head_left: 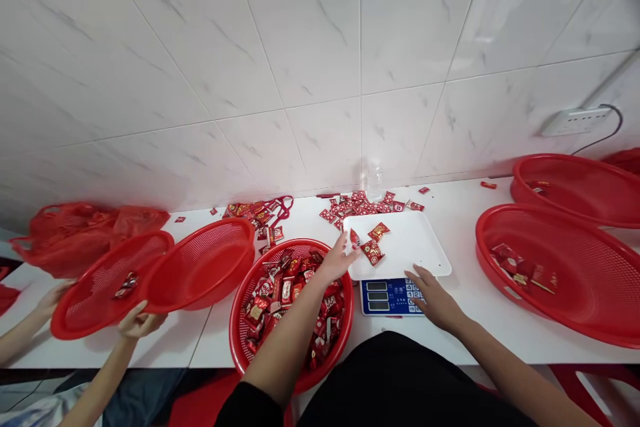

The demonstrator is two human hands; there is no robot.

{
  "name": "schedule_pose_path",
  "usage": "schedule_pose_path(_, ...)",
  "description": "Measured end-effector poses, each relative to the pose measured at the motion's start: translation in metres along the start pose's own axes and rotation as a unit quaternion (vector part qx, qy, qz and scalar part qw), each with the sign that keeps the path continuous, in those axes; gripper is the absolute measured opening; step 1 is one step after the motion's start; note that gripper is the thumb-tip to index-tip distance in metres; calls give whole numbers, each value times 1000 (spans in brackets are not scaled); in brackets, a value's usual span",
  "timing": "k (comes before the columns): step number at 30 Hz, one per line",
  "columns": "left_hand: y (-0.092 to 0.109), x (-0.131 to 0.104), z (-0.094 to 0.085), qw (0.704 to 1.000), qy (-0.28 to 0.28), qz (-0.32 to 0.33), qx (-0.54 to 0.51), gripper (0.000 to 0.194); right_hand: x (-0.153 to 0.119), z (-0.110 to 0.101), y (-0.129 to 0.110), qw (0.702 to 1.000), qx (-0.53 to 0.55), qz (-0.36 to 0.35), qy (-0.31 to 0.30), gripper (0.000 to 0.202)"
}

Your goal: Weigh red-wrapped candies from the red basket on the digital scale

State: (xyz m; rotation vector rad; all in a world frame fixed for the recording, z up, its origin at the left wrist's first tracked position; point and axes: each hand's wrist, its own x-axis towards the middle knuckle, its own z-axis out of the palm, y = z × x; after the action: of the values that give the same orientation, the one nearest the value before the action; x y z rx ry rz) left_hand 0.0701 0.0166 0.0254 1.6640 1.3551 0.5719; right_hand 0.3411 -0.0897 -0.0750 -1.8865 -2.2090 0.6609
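My left hand (336, 261) reaches over the left edge of a white weighing tray (415, 247), its thumb and fingers around a small red wrapped candy (355, 239). Two more red-and-gold candies lie on the tray, one (379, 231) behind the other (372, 253). The tray sits on a blue digital scale (383, 297). My right hand (434, 298) rests at the scale's keypad by the tray's front edge, fingers spread and holding nothing. Under my left forearm stands a round red basket (235, 320) full of red wrapped candies (285, 290).
Small red packets (360, 203) are strewn behind the tray near a clear jar (374, 180). Large red baskets (575, 267) stand at right. At left, a co-worker's hands (143, 321) hold red baskets (205, 273) near red plastic bags (90, 233). A power strip (577, 121) is on the wall.
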Motion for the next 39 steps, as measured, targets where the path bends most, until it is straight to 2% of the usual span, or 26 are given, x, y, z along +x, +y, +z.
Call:
schedule_pose_path(2, -2, 8, 18, 992, -29, 22, 118, 78, 0, 0, -1, 1000, 0, 3, -4, 56)
schedule_pose_path(5, -6, 20, 44, 962, -73, 16, 262, 78, 0, -2, -1, 1000, -4, 9, -11, 56)
schedule_pose_path(7, -9, 24, 57, 946, -115, 19, 303, 77, 1, -3, -2, 1000, -5, 11, -14, 56)
schedule_pose_path(9, -10, 26, 67, 937, -139, 52, 315, 73, 1, -4, -3, 1000, -4, 8, -13, 56)
schedule_pose_path(12, -11, 29, 71, 937, -102, 102, 317, 52, 1, -5, -3, 1000, 0, 0, -9, 56)
schedule_pose_path(14, -12, 35, 67, 940, -46, 110, 321, 41, 2, -5, -3, 1000, 3, 1, -6, 57)
schedule_pose_path(16, -12, 43, 58, 937, -8, 101, 335, 42, 2, -5, -3, 1000, 4, 4, -7, 57)
schedule_pose_path(21, -14, 63, 33, 920, -23, 79, 382, 46, 0, -8, -6, 1000, 0, 4, -12, 57)
schedule_pose_path(25, -11, 63, 30, 920, -24, 75, 383, 40, 0, -9, -6, 1000, -3, 3, -8, 56)
schedule_pose_path(27, -8, 56, 29, 930, -18, 59, 363, 36, -1, -6, -3, 1000, -3, -2, -1, 56)
schedule_pose_path(29, -6, 45, 21, 941, 13, 56, 334, 38, -2, -1, 2, 1000, -4, -11, 10, 56)
schedule_pose_path(32, -4, 23, -3, 950, 73, 65, 297, 45, -3, 5, 8, 999, -6, -20, 27, 55)
schedule_pose_path(36, -10, -13, -40, 939, 116, 21, 323, 45, -5, 9, 13, 999, -13, -32, 35, 53)
schedule_pose_path(39, -25, -40, -46, 928, 110, 2, 356, 33, -6, 9, 13, 999, -17, -35, 37, 53)
